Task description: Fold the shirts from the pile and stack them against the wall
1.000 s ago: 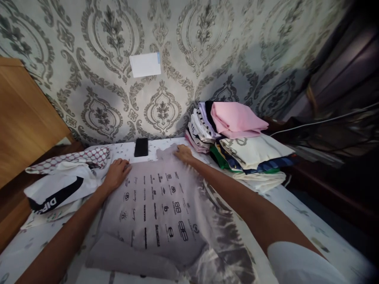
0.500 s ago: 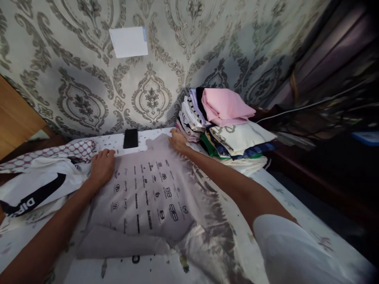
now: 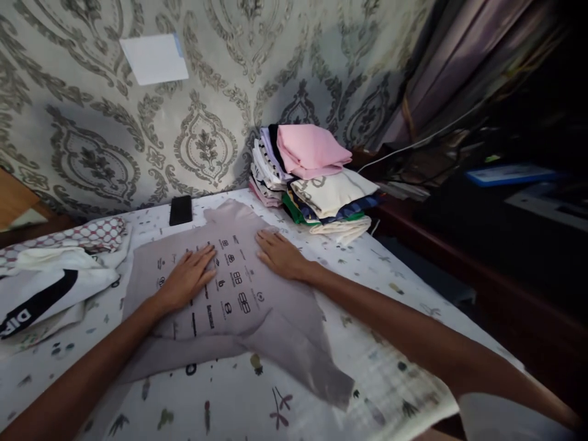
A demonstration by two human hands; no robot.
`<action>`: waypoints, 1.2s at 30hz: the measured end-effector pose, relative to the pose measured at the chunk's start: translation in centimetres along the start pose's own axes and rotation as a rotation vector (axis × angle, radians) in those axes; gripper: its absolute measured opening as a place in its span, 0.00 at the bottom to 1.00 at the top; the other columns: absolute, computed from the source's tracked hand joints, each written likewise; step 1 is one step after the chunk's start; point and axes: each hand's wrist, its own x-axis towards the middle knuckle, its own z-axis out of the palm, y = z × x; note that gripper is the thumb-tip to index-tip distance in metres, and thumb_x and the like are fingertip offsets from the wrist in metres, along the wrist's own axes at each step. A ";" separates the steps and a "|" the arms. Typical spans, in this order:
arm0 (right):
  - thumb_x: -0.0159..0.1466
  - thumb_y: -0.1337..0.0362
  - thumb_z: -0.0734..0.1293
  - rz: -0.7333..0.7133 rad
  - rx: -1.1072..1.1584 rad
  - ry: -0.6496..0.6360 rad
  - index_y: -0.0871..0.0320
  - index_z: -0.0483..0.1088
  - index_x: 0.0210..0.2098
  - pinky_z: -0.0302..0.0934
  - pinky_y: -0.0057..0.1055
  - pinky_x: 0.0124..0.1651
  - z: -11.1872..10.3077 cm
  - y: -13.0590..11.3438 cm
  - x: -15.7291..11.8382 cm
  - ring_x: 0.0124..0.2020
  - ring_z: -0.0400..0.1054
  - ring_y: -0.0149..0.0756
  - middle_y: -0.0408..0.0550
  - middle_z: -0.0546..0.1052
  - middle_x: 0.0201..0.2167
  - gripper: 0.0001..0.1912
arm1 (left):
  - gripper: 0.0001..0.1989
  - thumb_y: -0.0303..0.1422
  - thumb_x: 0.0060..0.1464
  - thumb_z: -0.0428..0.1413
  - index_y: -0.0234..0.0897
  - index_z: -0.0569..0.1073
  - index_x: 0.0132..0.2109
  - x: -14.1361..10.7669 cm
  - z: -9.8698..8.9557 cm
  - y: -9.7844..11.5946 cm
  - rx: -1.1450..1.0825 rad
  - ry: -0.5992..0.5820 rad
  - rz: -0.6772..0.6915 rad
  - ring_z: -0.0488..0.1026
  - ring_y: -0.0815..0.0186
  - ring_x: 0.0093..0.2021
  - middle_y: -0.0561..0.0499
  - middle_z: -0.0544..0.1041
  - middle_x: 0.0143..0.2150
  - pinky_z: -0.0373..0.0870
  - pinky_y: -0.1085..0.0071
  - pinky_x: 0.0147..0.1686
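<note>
A greyish-mauve T-shirt [image 3: 206, 324] with rows of black printed logos lies spread on the white patterned cloth [image 3: 220, 404]. My left hand [image 3: 186, 278] rests flat on the printed area, fingers pointing to the upper right. Near the shirt's right edge, my right hand [image 3: 281, 254] presses down with its fingers stretched out. Neither hand grips the fabric. One sleeve juts toward the wall, and the other sticks out at the lower right. Part of the lower edge looks folded or rumpled.
A black phone [image 3: 180, 211] lies near the wall. Stacked folded clothes [image 3: 316, 184], with a pink piece [image 3: 312, 150] on top, stand at the back right. Crumpled white clothing [image 3: 59, 282] is at the left. A dark surface holding a blue-edged object [image 3: 509, 176] lies farther right.
Both hands have moved from the shirt's far edges onto its front and now lie flat. The lower right sleeve has settled on the cloth. My view has turned slightly right.
</note>
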 end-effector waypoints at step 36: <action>0.68 0.68 0.60 -0.054 0.553 -0.166 0.49 0.69 0.34 0.62 0.35 0.33 -4.7 -9.7 -19.8 0.28 0.68 0.36 0.45 0.75 0.31 0.10 | 0.14 0.42 0.65 0.49 0.53 0.77 0.50 -16.4 -7.4 8.7 -0.311 -0.436 0.012 0.77 0.59 0.43 0.53 0.81 0.46 0.72 0.69 0.40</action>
